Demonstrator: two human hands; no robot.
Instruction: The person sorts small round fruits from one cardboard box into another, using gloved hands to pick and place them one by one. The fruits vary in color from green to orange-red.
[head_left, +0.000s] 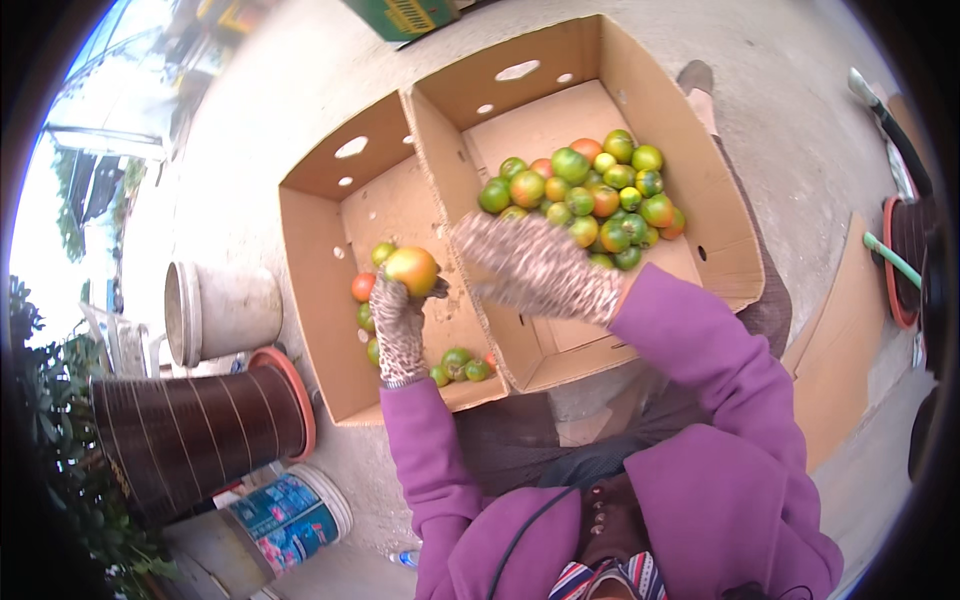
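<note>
A large orange-yellow tomato (412, 271) rests in my gloved left hand (397, 322), over the left cardboard box (311, 300). Around that hand, a red tomato (364, 286) and several green ones lie along the box's left side. More green tomatoes (455, 363) sit in its near right corner. My right hand (536, 266), in a patterned glove and blurred, is above the near left part of the right cardboard box (675, 135). Its fingers look extended and I see nothing in them. Beside it lies a pile of green and reddish tomatoes (579, 201), partly hidden by the hand.
On the left are a white bucket (232, 311), a dark brown pot (202, 435) with a red rim and a blue printed bucket (292, 517). A green box (401, 19) stands beyond the boxes. Flat cardboard (840, 352) lies at right, near another pot (904, 262).
</note>
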